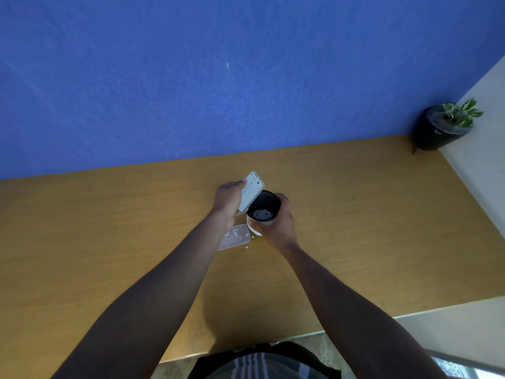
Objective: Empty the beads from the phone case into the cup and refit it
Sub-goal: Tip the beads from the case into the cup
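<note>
My left hand point(228, 198) grips a pale phone point(251, 191), tilted steeply with its lower end over the rim of a cup point(263, 206). The cup is dark inside and white outside, and my right hand point(277, 225) holds it lifted and tipped toward me. Several small white beads point(261, 214) lie at the bottom of the cup. A clear phone case point(234, 237) lies flat on the wooden table point(355, 228) just under my left wrist, partly hidden by it. Two loose white beads point(246, 247) sit on the table beside the case.
A blue wall rises behind the table. A dark pot with a green-and-white plant point(448, 124) stands at the far right corner by a white ledge. The table's near edge runs just in front of my body.
</note>
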`<state>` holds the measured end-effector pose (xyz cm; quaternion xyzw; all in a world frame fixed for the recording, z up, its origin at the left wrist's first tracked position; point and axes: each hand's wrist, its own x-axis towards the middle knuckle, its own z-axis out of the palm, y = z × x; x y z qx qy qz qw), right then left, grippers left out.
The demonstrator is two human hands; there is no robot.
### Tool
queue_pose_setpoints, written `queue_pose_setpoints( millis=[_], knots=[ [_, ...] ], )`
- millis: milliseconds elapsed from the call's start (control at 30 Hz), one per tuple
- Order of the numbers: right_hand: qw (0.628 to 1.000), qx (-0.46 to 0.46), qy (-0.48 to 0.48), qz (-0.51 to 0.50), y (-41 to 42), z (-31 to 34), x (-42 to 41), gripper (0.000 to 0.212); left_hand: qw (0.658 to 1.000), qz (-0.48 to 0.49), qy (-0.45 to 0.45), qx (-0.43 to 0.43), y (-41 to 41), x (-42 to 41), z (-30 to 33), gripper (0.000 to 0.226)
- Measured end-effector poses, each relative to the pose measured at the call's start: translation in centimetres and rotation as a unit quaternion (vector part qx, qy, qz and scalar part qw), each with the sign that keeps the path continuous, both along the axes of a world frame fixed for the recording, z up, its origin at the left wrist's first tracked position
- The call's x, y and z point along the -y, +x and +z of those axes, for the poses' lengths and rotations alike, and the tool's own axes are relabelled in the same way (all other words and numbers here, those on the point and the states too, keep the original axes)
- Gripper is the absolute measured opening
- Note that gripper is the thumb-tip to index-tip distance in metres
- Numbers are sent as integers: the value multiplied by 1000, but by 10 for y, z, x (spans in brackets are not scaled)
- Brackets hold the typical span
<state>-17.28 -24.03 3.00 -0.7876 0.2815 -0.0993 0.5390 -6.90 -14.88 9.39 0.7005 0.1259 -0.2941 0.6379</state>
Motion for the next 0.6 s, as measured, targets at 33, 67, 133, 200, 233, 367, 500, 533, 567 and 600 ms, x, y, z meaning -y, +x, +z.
queue_pose_setpoints(
  millis=[33,67,133,200,233,367,500,533,567,600],
  knots=[
    [1000,-2,1,0,0,-1,0,87,1000,9,-15,-21,1,-2,-2,15],
    [1000,-2,2,1,0,-1,0,87,999,18,-27,-38,1,-4,-5,14],
    [1000,-4,2,3,0,-2,0,87,996,40,-51,-65,2,-9,-10,13],
    [1000,-4,2,3,0,-5,0,88,992,60,-72,-81,2,-13,-17,17],
    [1000,-4,1,1,0,-6,1,88,991,67,-78,-86,3,-15,-19,19],
    [1000,-11,-3,-15,-1,-11,7,90,988,92,-83,-87,4,-24,-26,21],
    [999,-13,-10,-38,-2,-14,20,89,993,94,-34,-64,8,-37,-41,28],
    [999,-15,-13,-43,-1,-15,23,89,993,97,-24,-62,9,-41,-45,28],
    [999,-14,-16,-49,-1,-15,26,89,993,102,-15,-61,10,-44,-47,28],
    [998,-12,-21,-54,0,-16,30,89,993,105,-7,-60,11,-48,-50,29]
  ],
)
